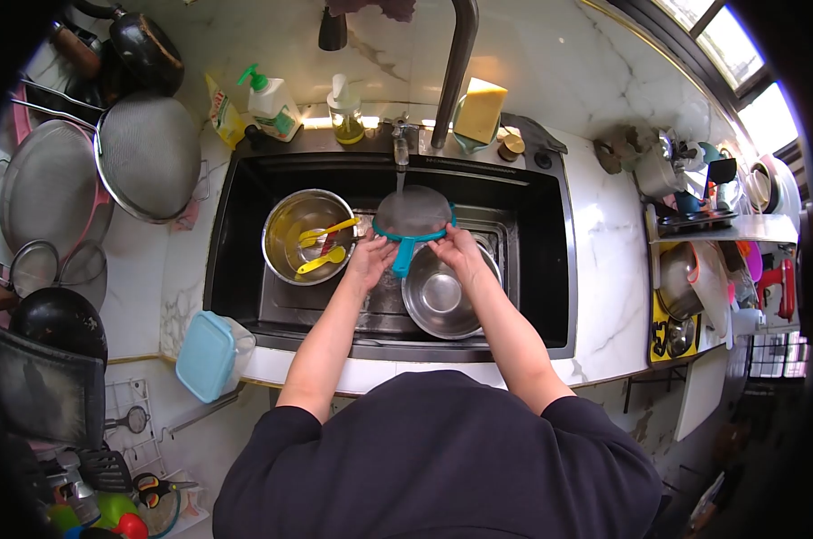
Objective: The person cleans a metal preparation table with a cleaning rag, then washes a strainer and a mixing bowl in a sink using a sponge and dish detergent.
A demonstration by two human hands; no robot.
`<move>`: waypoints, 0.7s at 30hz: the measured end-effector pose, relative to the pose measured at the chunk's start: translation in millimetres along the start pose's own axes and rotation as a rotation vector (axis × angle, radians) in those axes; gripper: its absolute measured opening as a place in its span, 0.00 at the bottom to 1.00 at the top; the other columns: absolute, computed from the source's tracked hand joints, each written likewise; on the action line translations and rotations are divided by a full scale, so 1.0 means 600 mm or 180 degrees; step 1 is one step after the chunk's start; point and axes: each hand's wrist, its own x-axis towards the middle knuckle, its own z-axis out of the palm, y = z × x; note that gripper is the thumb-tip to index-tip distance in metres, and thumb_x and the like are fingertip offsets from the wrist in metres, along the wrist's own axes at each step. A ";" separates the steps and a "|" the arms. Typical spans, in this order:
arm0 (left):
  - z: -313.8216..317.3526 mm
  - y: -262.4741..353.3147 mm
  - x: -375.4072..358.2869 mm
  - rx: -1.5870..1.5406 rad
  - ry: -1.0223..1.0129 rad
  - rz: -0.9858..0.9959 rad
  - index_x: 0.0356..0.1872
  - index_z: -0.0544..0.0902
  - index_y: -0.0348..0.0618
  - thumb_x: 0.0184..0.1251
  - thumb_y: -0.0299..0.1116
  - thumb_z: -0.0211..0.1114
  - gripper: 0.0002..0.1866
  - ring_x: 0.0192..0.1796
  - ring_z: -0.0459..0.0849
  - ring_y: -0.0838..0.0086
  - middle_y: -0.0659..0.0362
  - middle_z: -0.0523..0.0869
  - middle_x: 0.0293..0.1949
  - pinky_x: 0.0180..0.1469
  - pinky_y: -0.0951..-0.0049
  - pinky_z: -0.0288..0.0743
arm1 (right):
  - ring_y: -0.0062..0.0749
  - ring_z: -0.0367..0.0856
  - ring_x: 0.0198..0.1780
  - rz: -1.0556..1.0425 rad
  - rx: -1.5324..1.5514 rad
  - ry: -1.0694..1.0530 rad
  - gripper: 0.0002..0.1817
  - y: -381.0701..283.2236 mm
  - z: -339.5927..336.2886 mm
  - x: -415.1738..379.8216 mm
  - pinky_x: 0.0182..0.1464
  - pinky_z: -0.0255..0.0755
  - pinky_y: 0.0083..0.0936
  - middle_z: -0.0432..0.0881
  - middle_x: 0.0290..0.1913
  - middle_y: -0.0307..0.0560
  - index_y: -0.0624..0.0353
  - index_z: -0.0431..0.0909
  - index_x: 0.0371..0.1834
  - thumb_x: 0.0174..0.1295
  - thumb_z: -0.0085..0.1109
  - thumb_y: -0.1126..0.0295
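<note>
Both of my hands hold a fine-mesh strainer [413, 213] with a teal rim and handle over the black sink [541, 260]. Water runs from the faucet [401, 148] onto its mesh. My left hand [370, 259] grips the rim's left side, and my right hand [458, 251] grips the right side. The teal handle points toward me between them. Below my right hand sits a steel bowl [442, 292], partly covered by that hand and the strainer. Left of my left hand stands a steel pot [285, 220] with yellow spoons [324, 260] inside.
Behind the sink stand a pump bottle [271, 106], a glass dispenser [344, 112] and a yellow sponge [481, 108]. A blue-lidded container [206, 357] sits at the counter's front left. Large strainers [150, 157] and pans hang at left; a loaded dish rack [707, 229] stands at right.
</note>
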 end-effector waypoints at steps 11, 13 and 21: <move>0.008 0.000 -0.003 0.0016 -0.0031 -0.0040 0.52 0.66 0.48 0.56 0.29 0.55 0.20 0.47 0.74 0.71 0.57 0.74 0.47 0.49 0.67 0.71 | 0.35 0.69 0.47 0.0030 -0.0162 -0.0167 0.09 -0.002 -0.004 -0.011 0.55 0.60 0.48 0.69 0.44 0.41 0.51 0.63 0.47 0.66 0.34 0.69; 0.001 -0.005 0.002 0.0185 0.0202 -0.0008 0.49 0.68 0.46 0.57 0.32 0.55 0.17 0.44 0.74 0.70 0.57 0.74 0.46 0.47 0.67 0.71 | 0.34 0.70 0.45 -0.0130 -0.0335 -0.0233 0.10 0.003 -0.005 -0.010 0.52 0.63 0.49 0.70 0.43 0.40 0.47 0.62 0.48 0.65 0.37 0.70; -0.010 -0.005 0.015 0.0212 0.0820 -0.0549 0.49 0.67 0.35 0.58 0.39 0.53 0.22 0.43 0.76 0.64 0.48 0.73 0.44 0.46 0.68 0.72 | 0.32 0.70 0.43 -0.0153 -0.0895 -0.0456 0.12 0.041 0.033 -0.023 0.51 0.63 0.46 0.72 0.40 0.37 0.43 0.66 0.49 0.63 0.44 0.71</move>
